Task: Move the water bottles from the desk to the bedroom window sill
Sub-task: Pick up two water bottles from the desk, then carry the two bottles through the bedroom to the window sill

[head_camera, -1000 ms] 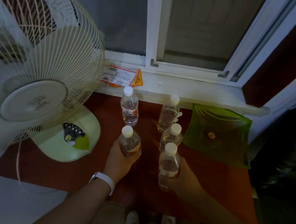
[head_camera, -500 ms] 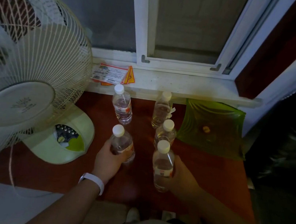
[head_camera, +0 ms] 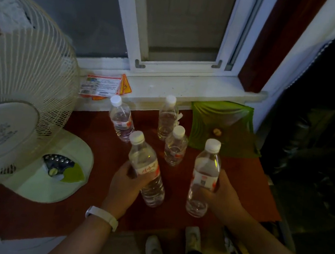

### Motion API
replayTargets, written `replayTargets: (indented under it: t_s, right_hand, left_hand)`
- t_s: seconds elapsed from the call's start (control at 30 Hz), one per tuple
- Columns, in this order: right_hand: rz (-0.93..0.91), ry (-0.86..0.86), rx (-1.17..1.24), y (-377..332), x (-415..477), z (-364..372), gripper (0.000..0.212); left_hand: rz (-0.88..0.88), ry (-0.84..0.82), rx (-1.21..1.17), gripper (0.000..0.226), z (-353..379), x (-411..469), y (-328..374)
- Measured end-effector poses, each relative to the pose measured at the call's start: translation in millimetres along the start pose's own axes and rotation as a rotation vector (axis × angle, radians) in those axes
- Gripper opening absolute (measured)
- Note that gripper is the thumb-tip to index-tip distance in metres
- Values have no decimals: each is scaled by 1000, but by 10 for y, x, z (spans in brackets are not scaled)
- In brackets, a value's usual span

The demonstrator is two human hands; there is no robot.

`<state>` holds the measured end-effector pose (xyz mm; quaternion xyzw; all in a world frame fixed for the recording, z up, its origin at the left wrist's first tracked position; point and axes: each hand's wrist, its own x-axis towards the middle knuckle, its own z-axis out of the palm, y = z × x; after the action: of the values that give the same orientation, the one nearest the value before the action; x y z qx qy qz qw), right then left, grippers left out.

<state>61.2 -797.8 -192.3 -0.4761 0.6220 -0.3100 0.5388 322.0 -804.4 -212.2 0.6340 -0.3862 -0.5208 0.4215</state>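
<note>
Gripping bottles: left hand (head_camera: 125, 183) holds left bottle (head_camera: 146, 162), right hand (head_camera: 222, 197) right bottle (head_camera: 207, 165).
Fingers (head_camera: 221, 179) curled at labels; bottles probably heavy, slick, squeezable.

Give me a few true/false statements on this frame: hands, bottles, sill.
1. The left hand grips a bottle. True.
2. The right hand is empty. False: it grips a second bottle.
3. A bottle stands on the window sill. False: the three loose bottles stand on the red desk.
4. The fan stands left of the bottles. True.
</note>
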Motion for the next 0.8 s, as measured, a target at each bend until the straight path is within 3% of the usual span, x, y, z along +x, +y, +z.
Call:
replayTargets:
  t_s: [0.43,0.8]
  right_hand:
    - [-28,329,278,153,-876,-749,46]
    - [-83,599,401,705,-2409,-1826,41]
  left_hand:
    - [114,-376,-18,23,1109,-384,669]
    - [78,-616,67,27,2439,-1678,748]
